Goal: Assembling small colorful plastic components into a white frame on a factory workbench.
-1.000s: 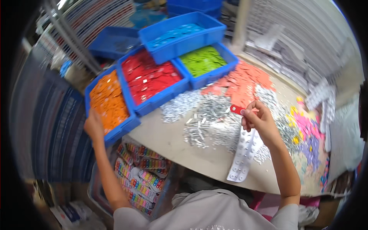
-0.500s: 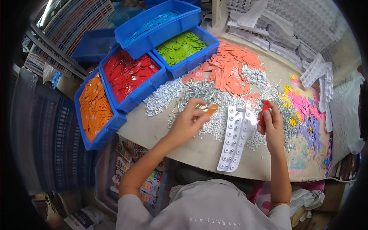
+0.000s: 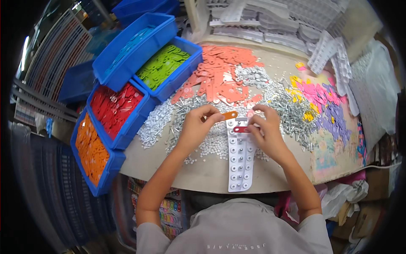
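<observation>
My left hand point(image 3: 200, 127) pinches an orange plastic tab point(image 3: 230, 115) with a hole near its end. The tab points right, by the top end of a long white plastic tray point(image 3: 237, 161). Over the upper part of that tray, my right hand point(image 3: 267, 132) holds a red plastic tab point(image 3: 240, 129) between thumb and fingers. The red tab lies crosswise above the tray; whether it touches a peg I cannot tell. White rings sit in two rows along the tray, with small metal pins down its middle.
Blue bins on the left hold orange tabs point(image 3: 89, 152), red tabs point(image 3: 116, 109), green tabs point(image 3: 163, 65) and blue tabs point(image 3: 130, 47). Coral tabs point(image 3: 226, 63) lie heaped behind loose screws point(image 3: 296, 116). Pink tabs point(image 3: 317, 93) and purple tabs point(image 3: 334, 125) are at right.
My right hand has moved left, bringing the red tab from beside the white tray to over it and turning it crosswise. The orange tab now lies nearer the tray's top end. The view has shifted.
</observation>
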The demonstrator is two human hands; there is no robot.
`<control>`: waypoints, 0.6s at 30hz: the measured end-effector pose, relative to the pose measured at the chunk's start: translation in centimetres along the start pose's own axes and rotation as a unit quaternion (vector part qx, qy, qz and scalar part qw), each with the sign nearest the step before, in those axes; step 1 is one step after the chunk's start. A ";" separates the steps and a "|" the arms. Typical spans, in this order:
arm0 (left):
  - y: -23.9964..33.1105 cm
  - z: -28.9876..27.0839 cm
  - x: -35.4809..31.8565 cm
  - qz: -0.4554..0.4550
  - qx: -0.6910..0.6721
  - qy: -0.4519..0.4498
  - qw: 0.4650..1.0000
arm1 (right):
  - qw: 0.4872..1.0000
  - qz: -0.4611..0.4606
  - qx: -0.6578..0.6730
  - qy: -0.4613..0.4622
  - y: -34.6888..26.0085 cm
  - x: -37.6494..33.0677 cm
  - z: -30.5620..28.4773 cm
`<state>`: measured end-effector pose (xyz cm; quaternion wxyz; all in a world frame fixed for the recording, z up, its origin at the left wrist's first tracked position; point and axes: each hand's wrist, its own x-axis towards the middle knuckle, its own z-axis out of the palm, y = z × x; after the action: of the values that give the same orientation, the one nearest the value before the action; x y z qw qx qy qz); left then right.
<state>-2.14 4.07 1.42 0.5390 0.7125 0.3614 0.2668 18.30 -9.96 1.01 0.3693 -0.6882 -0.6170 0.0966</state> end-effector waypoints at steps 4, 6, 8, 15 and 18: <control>-1.1 0.6 0.6 0.116 0.077 0.031 0.990 | 0.998 -0.026 -0.051 -0.037 0.1 0.2 1.0; -1.6 0.8 0.8 0.082 0.042 0.024 0.995 | 0.997 -0.012 -0.058 -0.041 -0.1 0.1 1.4; -1.5 1.3 1.1 0.101 0.117 0.009 0.988 | 0.996 -0.011 -0.082 -0.034 0.1 -0.3 1.9; -2.6 4.6 2.6 0.108 0.141 -0.036 0.983 | 0.993 0.056 -0.095 0.048 0.0 -1.5 3.1; -2.9 5.3 2.6 0.094 0.185 -0.042 0.977 | 0.992 0.058 -0.093 0.055 -0.2 -1.6 3.2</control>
<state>2.87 3.57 -2.87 0.3848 0.8414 0.3129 0.2145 15.86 -10.16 -1.66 0.3308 -0.7585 -0.5611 0.0225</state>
